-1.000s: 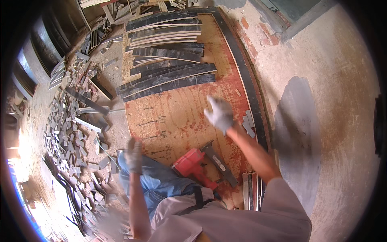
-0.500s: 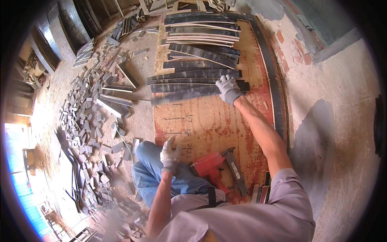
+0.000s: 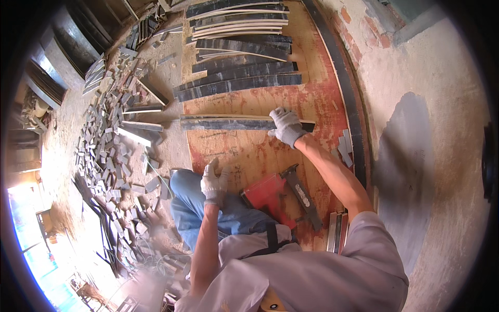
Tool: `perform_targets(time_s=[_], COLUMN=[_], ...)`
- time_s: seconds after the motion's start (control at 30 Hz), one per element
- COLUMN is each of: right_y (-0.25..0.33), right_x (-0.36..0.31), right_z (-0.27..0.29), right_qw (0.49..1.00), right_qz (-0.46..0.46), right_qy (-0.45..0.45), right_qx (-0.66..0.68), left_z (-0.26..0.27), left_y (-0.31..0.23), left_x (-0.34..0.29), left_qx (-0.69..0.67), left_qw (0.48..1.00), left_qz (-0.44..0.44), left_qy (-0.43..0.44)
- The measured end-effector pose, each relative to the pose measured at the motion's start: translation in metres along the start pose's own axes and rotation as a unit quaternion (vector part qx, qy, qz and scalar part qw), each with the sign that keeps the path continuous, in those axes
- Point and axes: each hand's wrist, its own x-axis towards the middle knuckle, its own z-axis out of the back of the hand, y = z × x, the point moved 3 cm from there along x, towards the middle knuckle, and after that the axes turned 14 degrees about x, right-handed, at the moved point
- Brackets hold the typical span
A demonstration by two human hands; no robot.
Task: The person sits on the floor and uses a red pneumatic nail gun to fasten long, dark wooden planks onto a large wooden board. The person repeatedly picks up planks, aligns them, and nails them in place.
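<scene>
My right hand (image 3: pixel 286 127) grasped a dark strip (image 3: pixel 228 125) near its right end, already apart from the piled strips (image 3: pixel 239 86) beyond, which lay untouched. Nearer me than that grip, my left hand (image 3: pixel 214 183) looked empty and the red nail gun (image 3: pixel 265 196) sat idle.

Harsh glare (image 3: pixel 39 255) at lower left

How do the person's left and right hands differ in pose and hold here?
The right hand grips a long dark strip near its right end; the left hand shows nothing in its grasp. The right hand reaches farther out over the wooden board, while the left hand is closer to the body, by the blue jeans. Both wear pale gloves.
</scene>
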Motion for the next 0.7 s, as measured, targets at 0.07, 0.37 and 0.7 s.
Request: perform_targets(time_s=[0.07,0.37,0.7], right_y=[-0.003,-0.052,-0.104], right_x=[-0.016,-0.084,-0.139], right_z=[-0.024,-0.039,-0.056], right_qw=[0.998,0.972,0.841], right_qz=[0.044,0.114,-0.207], right_qy=[-0.055,-0.200,-0.309], right_qx=[-0.001,0.052,0.393], left_z=[0.000,0.040,0.018], left_y=[0.003,0.014,0.078], left_x=[0.000,0.052,0.126], left_qx=[-0.071,0.070,-0.245], left_qw=[0.996,0.976,0.951], left_qz=[0.000,0.045,0.151], left_qy=[-0.053,-0.200,-0.114])
